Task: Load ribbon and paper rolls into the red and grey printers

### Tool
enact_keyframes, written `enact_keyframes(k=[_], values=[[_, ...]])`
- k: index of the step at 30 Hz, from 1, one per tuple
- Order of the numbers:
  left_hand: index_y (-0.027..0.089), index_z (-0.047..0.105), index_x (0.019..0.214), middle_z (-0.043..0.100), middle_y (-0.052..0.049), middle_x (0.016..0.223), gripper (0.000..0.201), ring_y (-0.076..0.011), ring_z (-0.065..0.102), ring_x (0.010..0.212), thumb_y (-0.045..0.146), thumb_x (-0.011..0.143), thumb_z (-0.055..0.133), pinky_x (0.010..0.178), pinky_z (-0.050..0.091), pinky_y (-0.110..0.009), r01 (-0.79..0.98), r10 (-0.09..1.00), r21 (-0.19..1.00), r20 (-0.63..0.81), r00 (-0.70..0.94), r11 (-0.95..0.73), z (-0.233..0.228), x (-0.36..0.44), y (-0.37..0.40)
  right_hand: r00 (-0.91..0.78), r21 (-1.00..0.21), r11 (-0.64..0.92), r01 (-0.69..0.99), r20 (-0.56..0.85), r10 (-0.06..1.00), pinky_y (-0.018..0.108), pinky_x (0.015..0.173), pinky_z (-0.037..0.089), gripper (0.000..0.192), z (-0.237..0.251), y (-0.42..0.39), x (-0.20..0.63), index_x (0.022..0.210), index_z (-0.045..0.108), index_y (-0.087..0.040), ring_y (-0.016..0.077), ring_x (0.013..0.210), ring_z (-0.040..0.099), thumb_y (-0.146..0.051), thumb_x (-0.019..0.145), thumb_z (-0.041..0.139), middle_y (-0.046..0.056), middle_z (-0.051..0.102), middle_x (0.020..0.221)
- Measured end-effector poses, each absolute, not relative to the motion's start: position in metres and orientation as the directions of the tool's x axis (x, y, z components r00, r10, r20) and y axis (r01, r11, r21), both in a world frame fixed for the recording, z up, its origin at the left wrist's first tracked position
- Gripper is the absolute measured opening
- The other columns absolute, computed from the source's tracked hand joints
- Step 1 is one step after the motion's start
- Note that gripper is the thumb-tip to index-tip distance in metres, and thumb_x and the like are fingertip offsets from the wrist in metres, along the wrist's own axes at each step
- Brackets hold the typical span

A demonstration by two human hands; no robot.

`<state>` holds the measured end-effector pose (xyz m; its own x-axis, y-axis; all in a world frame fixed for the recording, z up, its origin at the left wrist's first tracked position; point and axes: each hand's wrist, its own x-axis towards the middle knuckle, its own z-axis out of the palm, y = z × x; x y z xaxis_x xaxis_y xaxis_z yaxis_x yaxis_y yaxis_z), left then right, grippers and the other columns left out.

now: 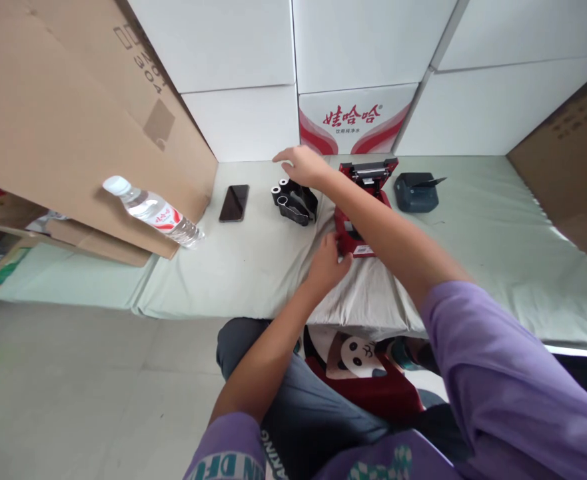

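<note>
Fingers of right hand (302, 165) spread over black rolls (294, 199); left hand (327, 263) touches red device (362, 208).

Under the right hand's (303, 165) fingers sits a black plastic cluster of rollers (296, 200); left of them lies a black phone (234, 203), beyond them a white box wall (246, 123). Bare pale-green cloth (243, 260) opens left of the left hand's (327, 263) fingers, which touch a red boxy device (366, 200).

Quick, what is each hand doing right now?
Left hand: touching the red boxy device; grip cannot be told.
Right hand: open, over the black plastic spool part.
</note>
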<state>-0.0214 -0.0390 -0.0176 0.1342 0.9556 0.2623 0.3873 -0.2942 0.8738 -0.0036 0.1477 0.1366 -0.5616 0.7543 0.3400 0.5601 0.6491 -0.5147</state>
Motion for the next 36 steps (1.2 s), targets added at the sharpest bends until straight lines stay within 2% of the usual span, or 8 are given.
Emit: enact_keyframes(k=[7, 11, 14, 20, 25, 27, 32, 36], values=[[0.023, 0.055, 0.129, 0.064, -0.017, 0.127, 0.046, -0.0381, 0.066, 0.124, 0.04, 0.092, 0.076, 0.104, 0.057, -0.057, 0.423, 0.964, 0.867, 0.235, 0.125, -0.265, 0.001, -0.024, -0.045, -0.214, -0.498, 0.582, 0.643, 0.613, 0.761, 0.051, 0.109, 0.052, 0.027, 0.15, 0.022, 0.149, 0.121, 0.073, -0.029, 0.0288, 0.115, 0.068, -0.03, 0.099, 0.055, 0.007, 0.074, 0.119], [0.022, 0.049, 0.142, 0.06, -0.018, 0.14, 0.056, -0.0351, 0.059, 0.136, 0.046, 0.096, 0.07, 0.114, 0.05, -0.054, 0.417, 0.957, 0.861, 0.266, 0.117, -0.29, 0.014, -0.022, -0.05, 0.03, -0.605, 0.425, 0.673, 0.596, 0.802, 0.051, 0.084, 0.06, 0.025, 0.1, -0.027, 0.243, 0.113, 0.073, -0.032, 0.0283, 0.096, 0.073, -0.037, 0.094, 0.058, 0.007, 0.079, 0.113], [0.022, 0.042, 0.151, 0.055, -0.019, 0.152, 0.064, -0.0331, 0.055, 0.143, 0.051, 0.099, 0.065, 0.119, 0.046, -0.052, 0.386, 0.954, 0.872, 0.273, 0.127, -0.301, 0.017, -0.021, -0.051, 0.088, -0.671, 0.35, 0.654, 0.528, 0.845, 0.049, 0.08, 0.06, 0.026, 0.068, -0.047, 0.281, 0.116, 0.072, -0.032, 0.0282, 0.095, 0.074, -0.036, 0.093, 0.06, 0.01, 0.08, 0.117], [0.022, 0.043, 0.153, 0.057, -0.017, 0.155, 0.059, -0.0303, 0.057, 0.143, 0.052, 0.103, 0.055, 0.12, 0.046, -0.05, 0.334, 0.954, 0.895, 0.263, 0.144, -0.297, 0.013, -0.019, -0.047, 0.035, -0.647, 0.276, 0.711, 0.424, 0.905, 0.049, 0.084, 0.061, 0.029, 0.021, -0.071, 0.279, 0.117, 0.071, -0.029, 0.0293, 0.099, 0.074, -0.035, 0.096, 0.051, 0.013, 0.078, 0.113], [0.023, 0.07, 0.116, 0.073, -0.012, 0.129, 0.035, -0.0266, 0.066, 0.127, 0.045, 0.107, 0.045, 0.116, 0.049, -0.045, 0.442, 0.928, 0.82, 0.36, 0.093, -0.363, 0.025, -0.057, -0.02, -0.276, -0.326, 0.406, 0.854, 0.378, 0.884, 0.058, 0.096, 0.054, 0.041, -0.004, -0.078, 0.261, 0.132, 0.067, -0.018, 0.0388, 0.116, 0.065, -0.035, 0.099, 0.05, 0.02, 0.073, 0.127], [0.022, 0.071, 0.115, 0.071, -0.013, 0.133, 0.026, -0.0289, 0.062, 0.131, 0.035, 0.1, 0.054, 0.119, 0.046, -0.047, 0.582, 0.893, 0.733, 0.449, -0.024, -0.353, 0.032, -0.082, -0.002, -0.336, -0.264, 0.441, 0.858, 0.36, 0.87, 0.058, 0.097, 0.052, 0.043, -0.007, -0.079, 0.261, 0.136, 0.065, -0.016, 0.0398, 0.119, 0.062, -0.036, 0.101, 0.049, 0.021, 0.07, 0.132], [0.02, 0.059, 0.146, 0.052, -0.014, 0.162, 0.061, -0.0386, 0.05, 0.143, 0.009, 0.087, 0.051, 0.12, 0.039, -0.061, 0.859, 0.937, 0.492, 0.345, -0.043, -0.142, 0.041, -0.13, 0.024, -0.34, -0.297, 0.454, 0.84, 0.364, 0.867, 0.055, 0.096, 0.052, 0.041, -0.008, -0.077, 0.266, 0.135, 0.065, -0.016, 0.0383, 0.115, 0.062, -0.034, 0.101, 0.049, 0.019, 0.071, 0.127], [0.019, 0.059, 0.144, 0.049, -0.015, 0.164, 0.062, -0.0438, 0.051, 0.136, 0.009, 0.083, 0.056, 0.11, 0.044, -0.063, 0.93, 0.964, 0.362, 0.264, -0.032, -0.068, 0.041, -0.138, 0.022, -0.341, -0.314, 0.455, 0.833, 0.356, 0.87, 0.057, 0.096, 0.051, 0.042, -0.007, -0.077, 0.267, 0.135, 0.065, -0.017, 0.0398, 0.117, 0.06, -0.035, 0.101, 0.048, 0.021, 0.07, 0.129]])
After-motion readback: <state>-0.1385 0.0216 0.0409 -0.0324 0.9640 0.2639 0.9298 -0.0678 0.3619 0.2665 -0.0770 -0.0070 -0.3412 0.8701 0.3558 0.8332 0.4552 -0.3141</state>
